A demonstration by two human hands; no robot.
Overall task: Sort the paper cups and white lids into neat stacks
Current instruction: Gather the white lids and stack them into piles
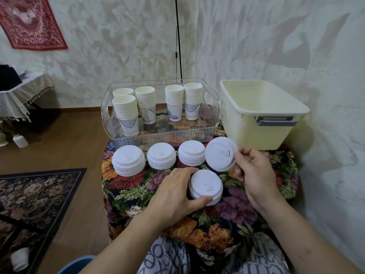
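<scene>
The right hand (pixel 254 175) pinches a lid (pixel 221 154) right of centre; the left hand (pixel 175 192) grips the stack (pixel 205 187) below it. Best to level the lid, centre it, then press gently.

Mottled pale wall (pixel 256 36), red hanging (pixel 29 22), wooden floor (pixel 75 139), dark floral rug (pixel 35 196).

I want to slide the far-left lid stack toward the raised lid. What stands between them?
In the head view, two more lid stacks stand between the leftmost stack and the raised lid.
</scene>
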